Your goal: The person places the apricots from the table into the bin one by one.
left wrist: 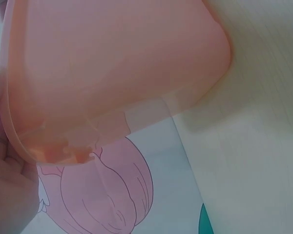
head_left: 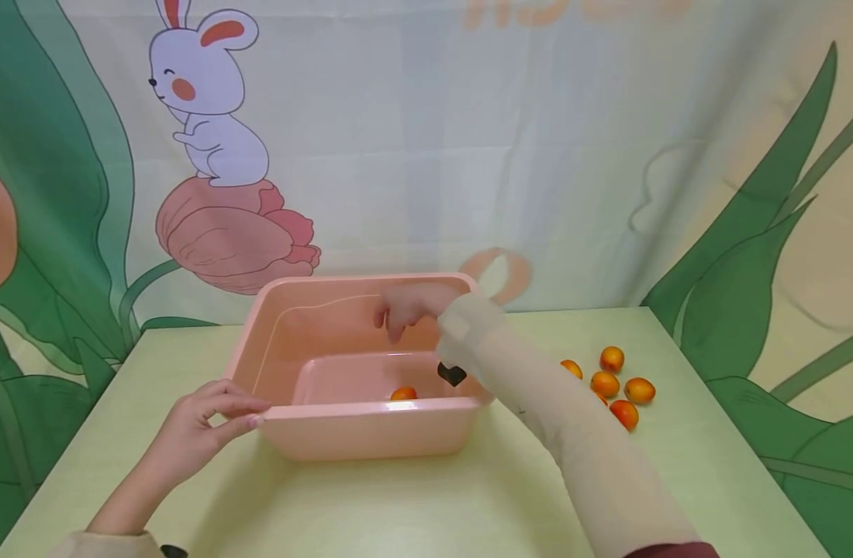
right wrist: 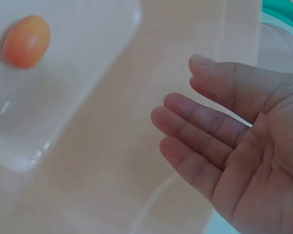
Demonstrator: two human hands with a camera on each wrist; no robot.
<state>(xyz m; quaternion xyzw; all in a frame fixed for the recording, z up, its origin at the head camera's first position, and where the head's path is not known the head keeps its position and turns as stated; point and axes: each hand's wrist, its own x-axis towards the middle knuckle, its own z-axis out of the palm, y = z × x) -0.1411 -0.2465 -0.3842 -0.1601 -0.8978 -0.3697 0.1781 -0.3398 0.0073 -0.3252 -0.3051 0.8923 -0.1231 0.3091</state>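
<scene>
A pink plastic basin stands on the table, its inside facing the head camera. At its front left corner my left hand pinches the rim between thumb and fingers; the left wrist view shows that hand at the edge of the basin wall. Over the inside of the basin, near the back wall, hangs my right hand, fingers relaxed. The right wrist view shows its palm holding nothing. One small oval orange-red fruit lies on the basin floor, partly hidden by the front rim in the head view.
Several more orange-red fruits lie on the pale green table right of the basin, some partly covered by my right sleeve. Behind the table hangs a printed cloth with a rabbit and plants.
</scene>
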